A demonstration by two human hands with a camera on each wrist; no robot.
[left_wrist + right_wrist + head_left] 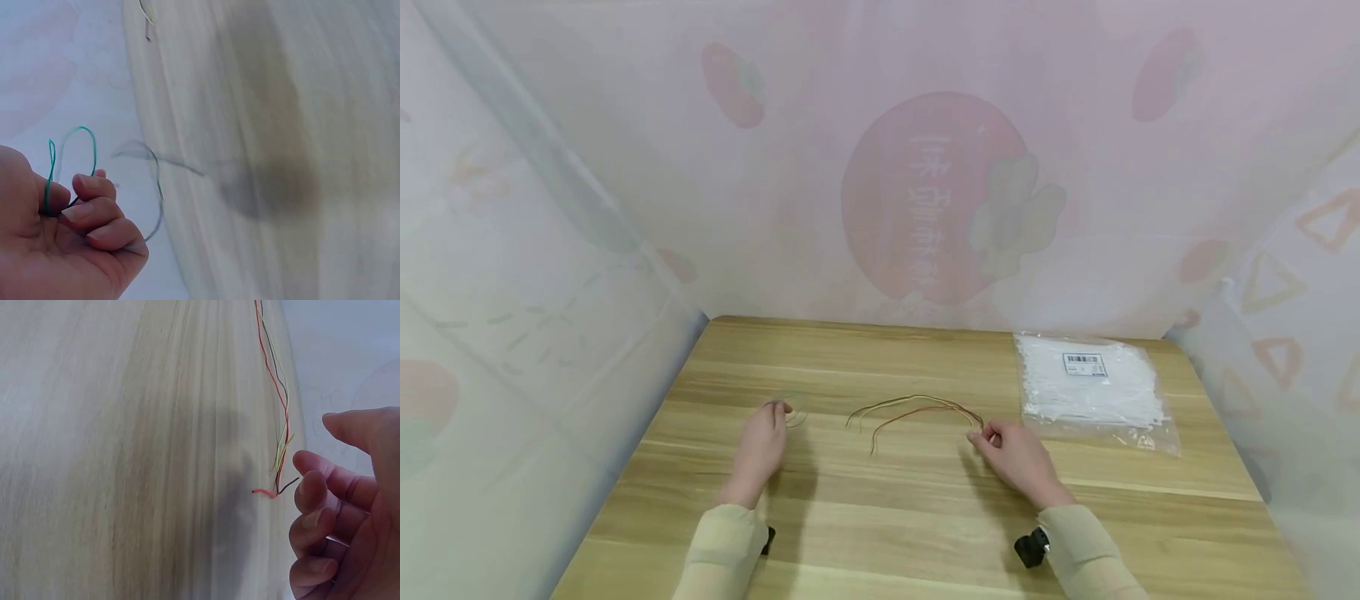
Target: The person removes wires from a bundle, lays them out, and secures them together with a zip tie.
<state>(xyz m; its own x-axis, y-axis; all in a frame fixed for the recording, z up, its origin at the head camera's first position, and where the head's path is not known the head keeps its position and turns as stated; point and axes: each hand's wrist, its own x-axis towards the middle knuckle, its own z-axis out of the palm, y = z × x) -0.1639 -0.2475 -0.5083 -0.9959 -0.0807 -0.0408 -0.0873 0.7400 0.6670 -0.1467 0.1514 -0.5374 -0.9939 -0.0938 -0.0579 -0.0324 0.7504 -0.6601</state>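
1. Left hand (763, 446): fingers curled, pinching the green wire (95, 153). Wire loops up above the fingers; its other end trails out past the little finger and bends toward the bench (880, 533).
2. Right hand (1017, 457): thumb well apart from the index finger, other fingers loosely bent, nothing in the grip. Just beside the wire ends; can't tell if a fingertip touches.
3. Red wire (263, 490), black wire (289, 485), yellow wire (286, 447): on the bench between the hands, arcing together from near the right hand toward the left. Ends bunched at the right, fanned out at the left. Red bows nearest the person.
4. Clear bag (1093, 396) of thin white strips: far right of bench, beyond the right hand, flat, barcode label (1085, 365) up.
5. Behind the bench: pale backdrop (936, 200), strawberry prints.
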